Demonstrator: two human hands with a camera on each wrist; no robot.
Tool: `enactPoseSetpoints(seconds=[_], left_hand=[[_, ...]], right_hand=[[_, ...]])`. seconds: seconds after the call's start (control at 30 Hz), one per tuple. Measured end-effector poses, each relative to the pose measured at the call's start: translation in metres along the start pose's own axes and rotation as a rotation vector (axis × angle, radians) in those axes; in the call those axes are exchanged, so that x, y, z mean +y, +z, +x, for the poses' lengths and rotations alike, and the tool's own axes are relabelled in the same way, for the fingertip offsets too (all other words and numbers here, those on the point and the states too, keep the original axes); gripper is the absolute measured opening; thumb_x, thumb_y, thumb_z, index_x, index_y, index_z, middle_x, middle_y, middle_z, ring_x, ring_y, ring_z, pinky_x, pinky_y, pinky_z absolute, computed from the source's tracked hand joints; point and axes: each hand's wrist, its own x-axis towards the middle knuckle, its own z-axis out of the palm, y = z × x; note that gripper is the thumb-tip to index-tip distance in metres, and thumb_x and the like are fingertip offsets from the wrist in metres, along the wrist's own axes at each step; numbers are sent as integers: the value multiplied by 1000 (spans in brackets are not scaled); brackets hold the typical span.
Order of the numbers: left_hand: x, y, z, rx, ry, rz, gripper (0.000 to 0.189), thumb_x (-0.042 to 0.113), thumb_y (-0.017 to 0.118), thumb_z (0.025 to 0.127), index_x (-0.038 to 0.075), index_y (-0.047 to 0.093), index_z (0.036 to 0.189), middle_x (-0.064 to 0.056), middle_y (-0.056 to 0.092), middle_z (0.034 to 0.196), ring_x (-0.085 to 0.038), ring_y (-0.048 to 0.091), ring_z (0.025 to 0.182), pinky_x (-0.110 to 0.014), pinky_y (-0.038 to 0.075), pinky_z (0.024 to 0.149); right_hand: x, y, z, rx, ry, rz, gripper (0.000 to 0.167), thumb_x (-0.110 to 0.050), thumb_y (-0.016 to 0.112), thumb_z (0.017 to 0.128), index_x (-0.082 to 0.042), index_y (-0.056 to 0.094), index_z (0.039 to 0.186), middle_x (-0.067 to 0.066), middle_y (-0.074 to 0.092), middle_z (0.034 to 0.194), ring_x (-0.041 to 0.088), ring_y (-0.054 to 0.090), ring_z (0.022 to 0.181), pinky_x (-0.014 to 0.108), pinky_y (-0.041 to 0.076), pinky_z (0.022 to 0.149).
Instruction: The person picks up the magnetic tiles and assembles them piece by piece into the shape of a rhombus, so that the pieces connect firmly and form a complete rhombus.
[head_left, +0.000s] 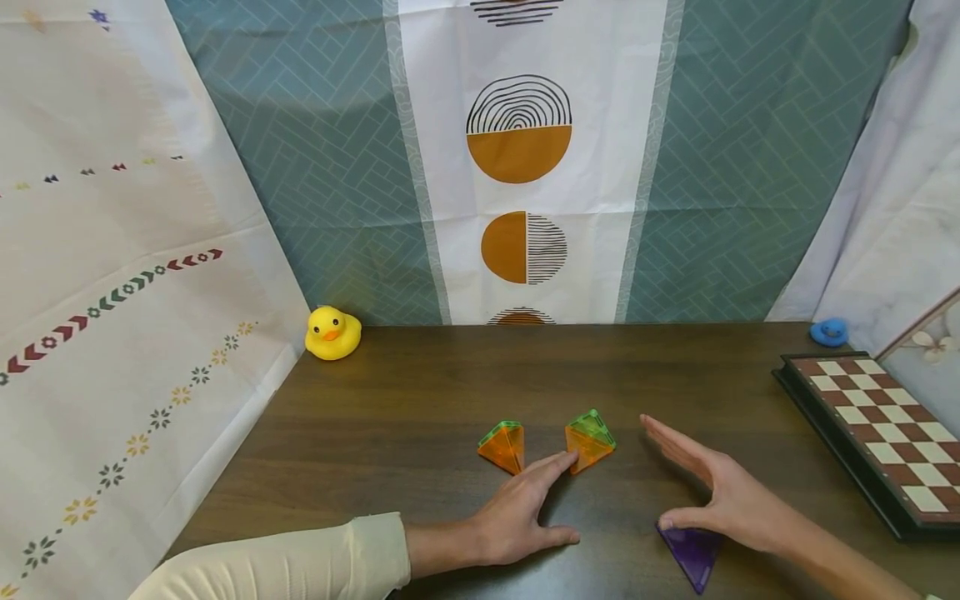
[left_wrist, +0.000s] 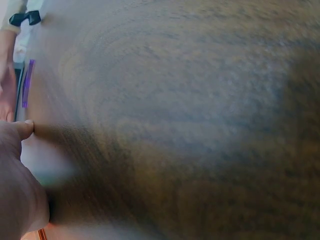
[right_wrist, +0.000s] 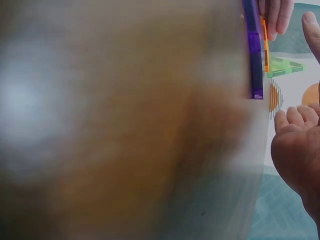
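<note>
My left hand [head_left: 517, 512] reaches over the tabletop with its fingers extended, the fingertips at the lower edge of an orange tile joined to a green one [head_left: 590, 442]. Left of those fingertips is a second orange and green piece [head_left: 503, 444], its green part standing up at the back. On the right, my right hand [head_left: 731, 500] is spread, thumb apart from the fingers. Its thumb lies over the top corner of a purple triangular tile [head_left: 692, 557]; whether they touch I cannot tell. The right wrist view shows the purple tile [right_wrist: 254, 55] edge-on, beyond the palm.
A chessboard [head_left: 877, 417] lies at the right side of the brown table [head_left: 420, 375]. One yellow rubber duck [head_left: 332, 333] sits at the back left corner, and a small blue duck [head_left: 829, 332] at the back right. Patterned cloths hang behind and on both sides.
</note>
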Motion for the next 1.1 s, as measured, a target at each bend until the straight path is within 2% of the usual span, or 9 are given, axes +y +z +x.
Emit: enactPoseSetpoints(seconds=[0.1,0.2,0.37,0.47,0.73,0.97,1.1], left_hand=[[0,0,0,6,5,7,91,35,83,95,8,32,166,-9,40,167,-21,40,152,-43,38,122],[0,0,-1,6,1,13,91,35,83,95,9,32,166,-9,40,167,-21,40,152,-43,38,122],[0,0,-2,1,-8,8,91,36,83,95,10,32,166,-9,39,168,-21,40,153,-43,38,121],[-1,0,-2,0,-8,4,91,36,83,96,10,32,167,-9,39,168,-21,39,153,-44,38,121],[-1,0,-1,-1,-2,-6,92,35,83,95,9,32,167,-9,39,168,-20,39,153,-42,37,122],[-1,1,-2,-1,0,-1,92,36,82,96,9,31,167,-9,38,168,-20,38,153,-43,37,122],[-1,0,-2,4,8,1,91,36,82,96,9,31,167,-10,39,168,-21,39,153,-43,37,122]], right_hand=[[0,0,-7,-28,-37,-5,99,-4,86,88,-14,30,169,18,37,168,0,40,147,14,38,110],[-1,-2,-14,-69,-36,5,90,-4,86,89,-9,38,165,13,46,164,1,44,146,17,42,110],[-1,-9,-22,-165,24,37,77,-6,83,92,-9,47,160,7,55,157,-3,45,143,18,44,107],[0,-13,-26,-209,25,40,74,-7,83,92,-10,50,158,6,58,155,-4,45,142,17,43,105],[1,-14,-35,-265,-63,-108,82,-13,91,84,-16,53,157,7,58,155,10,55,138,24,53,96],[2,-13,-38,-306,-10,-133,84,-19,91,86,-20,50,160,11,52,159,11,51,138,25,52,93],[6,-15,-38,-307,-21,-158,82,-31,90,87,-19,52,159,14,52,159,8,48,139,23,52,94]])
